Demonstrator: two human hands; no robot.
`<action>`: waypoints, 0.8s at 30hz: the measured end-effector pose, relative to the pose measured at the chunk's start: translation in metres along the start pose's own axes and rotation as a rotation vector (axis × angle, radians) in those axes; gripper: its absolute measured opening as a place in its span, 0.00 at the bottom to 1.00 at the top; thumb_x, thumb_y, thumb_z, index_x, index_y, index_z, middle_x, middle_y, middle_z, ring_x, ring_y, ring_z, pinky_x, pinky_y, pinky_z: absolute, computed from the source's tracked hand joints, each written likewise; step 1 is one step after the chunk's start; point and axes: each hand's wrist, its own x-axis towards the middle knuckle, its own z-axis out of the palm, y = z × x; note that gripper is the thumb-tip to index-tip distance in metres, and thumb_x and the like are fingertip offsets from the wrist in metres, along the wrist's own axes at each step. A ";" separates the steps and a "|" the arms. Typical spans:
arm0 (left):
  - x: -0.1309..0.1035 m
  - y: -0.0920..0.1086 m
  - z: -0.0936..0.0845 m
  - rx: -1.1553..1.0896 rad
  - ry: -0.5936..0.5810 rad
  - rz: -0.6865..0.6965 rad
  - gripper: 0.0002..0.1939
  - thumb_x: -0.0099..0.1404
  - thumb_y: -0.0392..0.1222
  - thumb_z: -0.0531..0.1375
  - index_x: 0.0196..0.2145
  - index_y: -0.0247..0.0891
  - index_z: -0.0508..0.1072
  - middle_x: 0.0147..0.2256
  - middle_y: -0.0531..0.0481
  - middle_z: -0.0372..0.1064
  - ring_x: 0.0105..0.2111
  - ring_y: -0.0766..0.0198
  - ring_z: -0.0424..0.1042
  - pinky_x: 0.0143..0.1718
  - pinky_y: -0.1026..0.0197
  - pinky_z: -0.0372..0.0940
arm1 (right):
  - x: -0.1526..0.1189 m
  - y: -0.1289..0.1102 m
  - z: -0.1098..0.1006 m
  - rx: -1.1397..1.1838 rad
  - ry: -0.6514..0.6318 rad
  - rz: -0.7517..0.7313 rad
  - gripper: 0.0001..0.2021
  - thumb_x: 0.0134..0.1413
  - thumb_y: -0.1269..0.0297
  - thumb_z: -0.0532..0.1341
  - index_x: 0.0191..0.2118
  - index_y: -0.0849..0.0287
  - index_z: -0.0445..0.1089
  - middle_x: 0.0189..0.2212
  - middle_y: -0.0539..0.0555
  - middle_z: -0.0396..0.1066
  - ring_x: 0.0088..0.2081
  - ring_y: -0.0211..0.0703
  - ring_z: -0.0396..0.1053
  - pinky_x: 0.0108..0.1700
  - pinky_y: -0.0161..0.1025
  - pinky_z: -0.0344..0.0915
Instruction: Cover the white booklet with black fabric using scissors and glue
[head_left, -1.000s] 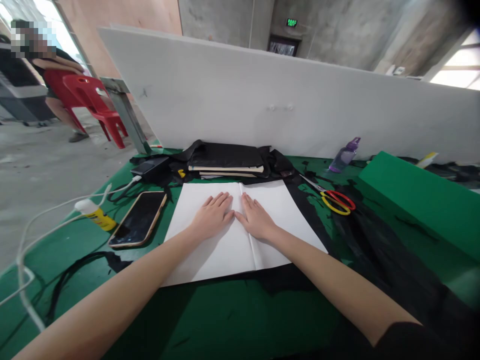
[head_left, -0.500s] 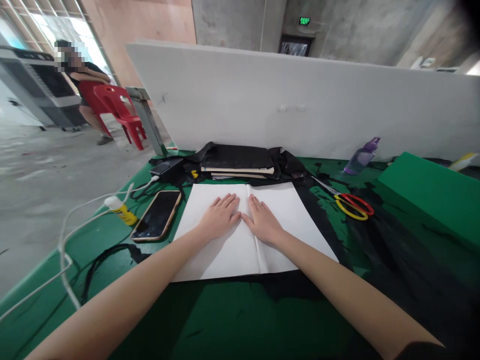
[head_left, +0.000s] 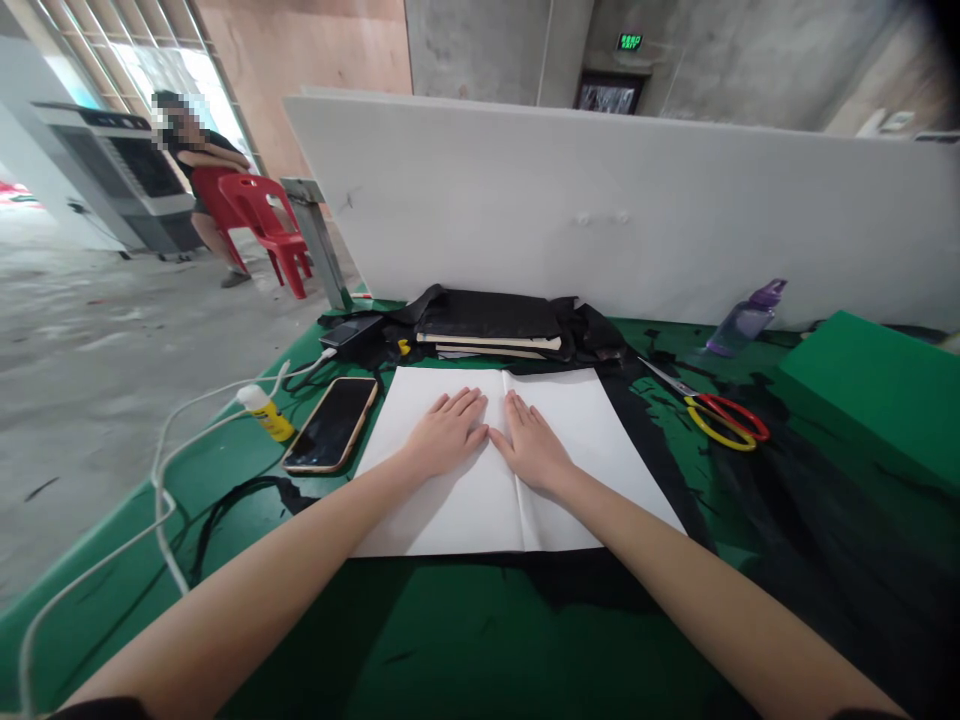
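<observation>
L hand (head_left: 448, 433), R hand (head_left: 535, 443) flat on wht paper (head_left: 476, 510).

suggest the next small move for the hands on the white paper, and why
Perhaps slide the right hand toward the near end of the crease and press: the white paper looks slightly raised there, while the left hand lies flat left of it.

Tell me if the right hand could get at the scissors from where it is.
Probably yes: the right hand lies flat on the white sheet, gripping nothing, and nothing upright appears to stand between it and the scissors on its right.
</observation>
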 end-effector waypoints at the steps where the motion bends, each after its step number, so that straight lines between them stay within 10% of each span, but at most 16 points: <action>1: 0.000 -0.001 0.000 0.001 -0.002 0.000 0.28 0.71 0.51 0.42 0.63 0.36 0.54 0.64 0.45 0.48 0.64 0.56 0.46 0.63 0.49 0.45 | 0.000 -0.001 0.000 -0.003 0.000 0.004 0.41 0.61 0.42 0.35 0.66 0.75 0.37 0.67 0.65 0.35 0.67 0.49 0.36 0.66 0.48 0.37; 24: -0.009 -0.013 -0.001 0.016 -0.009 0.024 0.27 0.71 0.50 0.41 0.63 0.37 0.54 0.64 0.45 0.48 0.64 0.56 0.46 0.62 0.48 0.46 | -0.001 -0.013 0.002 0.039 0.017 -0.014 0.42 0.60 0.41 0.34 0.66 0.75 0.38 0.67 0.65 0.35 0.67 0.51 0.36 0.66 0.47 0.36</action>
